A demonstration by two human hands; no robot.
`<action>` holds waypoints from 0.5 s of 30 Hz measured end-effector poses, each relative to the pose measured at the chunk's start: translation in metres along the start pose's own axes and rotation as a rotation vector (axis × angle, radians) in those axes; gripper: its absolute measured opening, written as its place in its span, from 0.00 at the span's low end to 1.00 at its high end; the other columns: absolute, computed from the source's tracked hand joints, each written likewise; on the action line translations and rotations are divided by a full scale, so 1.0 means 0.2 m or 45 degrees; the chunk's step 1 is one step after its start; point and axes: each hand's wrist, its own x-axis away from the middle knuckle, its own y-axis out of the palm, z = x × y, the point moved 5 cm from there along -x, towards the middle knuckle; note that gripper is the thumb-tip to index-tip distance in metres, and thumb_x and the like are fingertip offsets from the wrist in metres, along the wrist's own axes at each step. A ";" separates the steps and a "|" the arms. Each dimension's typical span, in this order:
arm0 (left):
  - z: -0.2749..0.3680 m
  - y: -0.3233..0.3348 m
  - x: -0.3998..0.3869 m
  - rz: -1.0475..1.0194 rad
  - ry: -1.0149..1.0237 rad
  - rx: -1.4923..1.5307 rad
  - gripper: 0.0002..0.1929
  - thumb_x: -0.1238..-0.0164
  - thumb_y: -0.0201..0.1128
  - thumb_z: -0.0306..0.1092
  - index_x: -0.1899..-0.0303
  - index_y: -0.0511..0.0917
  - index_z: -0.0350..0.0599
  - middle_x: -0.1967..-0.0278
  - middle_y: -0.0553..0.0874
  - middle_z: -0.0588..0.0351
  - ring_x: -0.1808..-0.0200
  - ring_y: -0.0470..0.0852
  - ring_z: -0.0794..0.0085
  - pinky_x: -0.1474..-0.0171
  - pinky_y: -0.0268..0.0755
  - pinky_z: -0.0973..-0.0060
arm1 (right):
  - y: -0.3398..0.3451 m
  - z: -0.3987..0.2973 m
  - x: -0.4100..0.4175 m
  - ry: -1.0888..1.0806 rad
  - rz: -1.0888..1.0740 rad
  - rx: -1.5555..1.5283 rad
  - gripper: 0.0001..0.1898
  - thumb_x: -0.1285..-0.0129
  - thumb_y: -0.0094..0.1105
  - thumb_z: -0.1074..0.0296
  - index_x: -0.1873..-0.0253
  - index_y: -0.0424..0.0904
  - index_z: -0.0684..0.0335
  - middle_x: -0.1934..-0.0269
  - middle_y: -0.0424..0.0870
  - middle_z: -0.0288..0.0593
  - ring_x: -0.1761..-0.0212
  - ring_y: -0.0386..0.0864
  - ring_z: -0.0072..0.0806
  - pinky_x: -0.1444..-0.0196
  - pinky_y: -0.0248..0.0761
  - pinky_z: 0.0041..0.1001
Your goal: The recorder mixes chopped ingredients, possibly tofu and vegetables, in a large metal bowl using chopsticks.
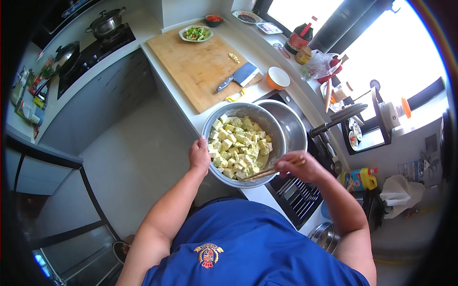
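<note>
A large metal bowl (278, 143) is tilted in front of me, filled with pale cubes (229, 137) that look like tofu, coated in patches with a yellowish-green batter. My left hand (199, 156) grips the bowl's left rim, thumb on top and fingers hidden beneath. Wooden chopsticks (263, 173) are held in my right hand (300, 166) at the bowl's lower right; their tips reach in among the cubes near the lower wall. Behind and to the right, partly covered by the bowl, sits a second stainless steel bowl (294, 123) at the sink.
A wooden cutting board (189, 68) carries a cleaver (241, 77), chopped bits (233, 58) and a plate of cut green vegetables (196, 33). Near it stands an orange bowl (278, 78). A black faucet (334, 119) projects at right. Pots (106, 24) stand on the stove.
</note>
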 end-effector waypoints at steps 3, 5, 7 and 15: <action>0.02 0.00 0.01 0.003 -0.003 -0.061 0.25 0.22 0.49 0.52 0.56 0.79 0.33 0.65 0.84 0.49 0.64 0.80 0.64 0.56 0.72 0.66 | 0.22 0.10 -0.03 -0.627 -0.047 0.290 0.10 0.33 0.62 0.66 0.51 0.84 0.63 0.62 0.86 0.48 0.61 0.85 0.38 0.56 0.79 0.33; 0.02 -0.01 0.00 -0.055 -0.013 -0.185 0.25 0.22 0.48 0.50 0.50 0.79 0.31 0.54 0.85 0.44 0.51 0.81 0.62 0.46 0.71 0.67 | 0.33 0.05 -0.01 -0.722 -0.074 0.441 0.10 0.35 0.62 0.70 0.51 0.83 0.62 0.60 0.84 0.51 0.60 0.83 0.45 0.55 0.79 0.37; 0.02 -0.02 -0.01 -0.052 0.018 -0.262 0.25 0.22 0.47 0.50 0.51 0.79 0.31 0.55 0.85 0.40 0.52 0.82 0.57 0.46 0.71 0.66 | 0.43 0.07 0.00 -0.983 -0.175 0.691 0.13 0.36 0.57 0.71 0.48 0.79 0.66 0.57 0.82 0.48 0.55 0.80 0.44 0.53 0.76 0.37; 0.04 -0.01 -0.02 -0.023 0.268 -0.534 0.24 0.22 0.44 0.48 0.61 0.79 0.34 0.65 0.84 0.35 0.59 0.81 0.39 0.55 0.72 0.53 | 0.54 0.07 -0.39 -0.872 0.130 0.926 0.14 0.36 0.53 0.68 0.48 0.75 0.65 0.61 0.78 0.49 0.60 0.77 0.43 0.57 0.74 0.39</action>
